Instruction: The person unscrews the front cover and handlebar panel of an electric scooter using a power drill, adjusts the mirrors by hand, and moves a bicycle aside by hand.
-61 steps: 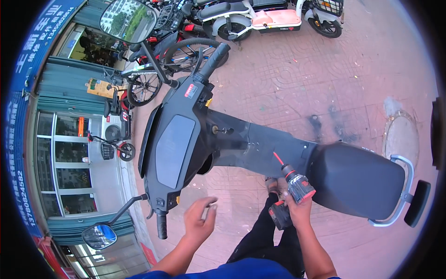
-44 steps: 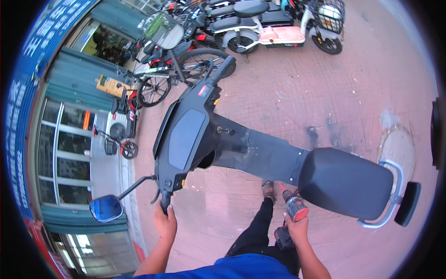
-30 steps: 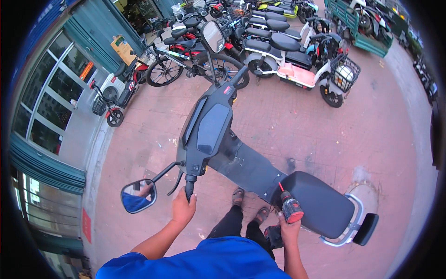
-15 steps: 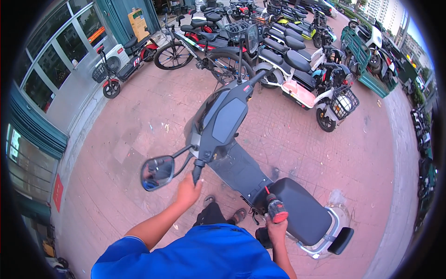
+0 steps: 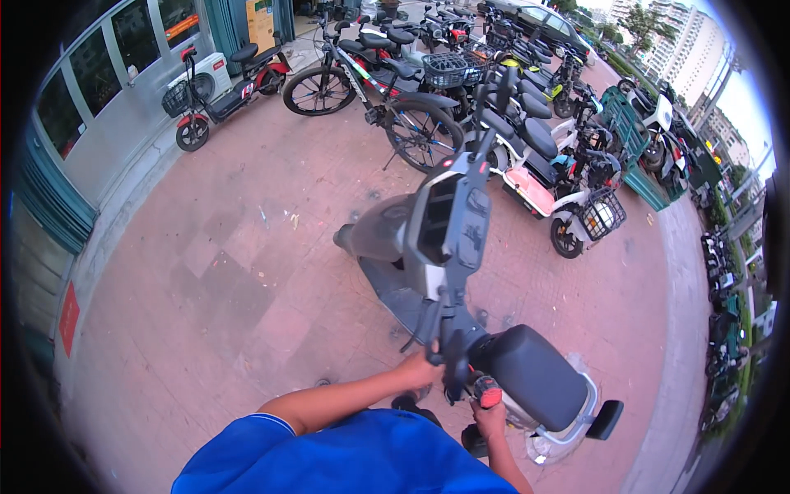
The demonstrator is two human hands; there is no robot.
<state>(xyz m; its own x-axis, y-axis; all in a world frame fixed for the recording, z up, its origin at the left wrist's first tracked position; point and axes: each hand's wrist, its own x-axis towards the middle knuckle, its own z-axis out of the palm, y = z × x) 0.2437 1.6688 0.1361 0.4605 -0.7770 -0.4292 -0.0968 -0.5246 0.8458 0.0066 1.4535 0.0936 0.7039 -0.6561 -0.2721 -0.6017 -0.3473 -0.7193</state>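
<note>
Dark grey scooter (image 5: pixel 457 321), black seat (image 5: pixel 536 379)

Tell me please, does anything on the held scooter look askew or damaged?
The handlebar unit looks askew: it is turned sharply, its near end close to the seat. No clear damage shows, though blur hides details.

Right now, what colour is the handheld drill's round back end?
The drill's back end is red (head view).
</note>
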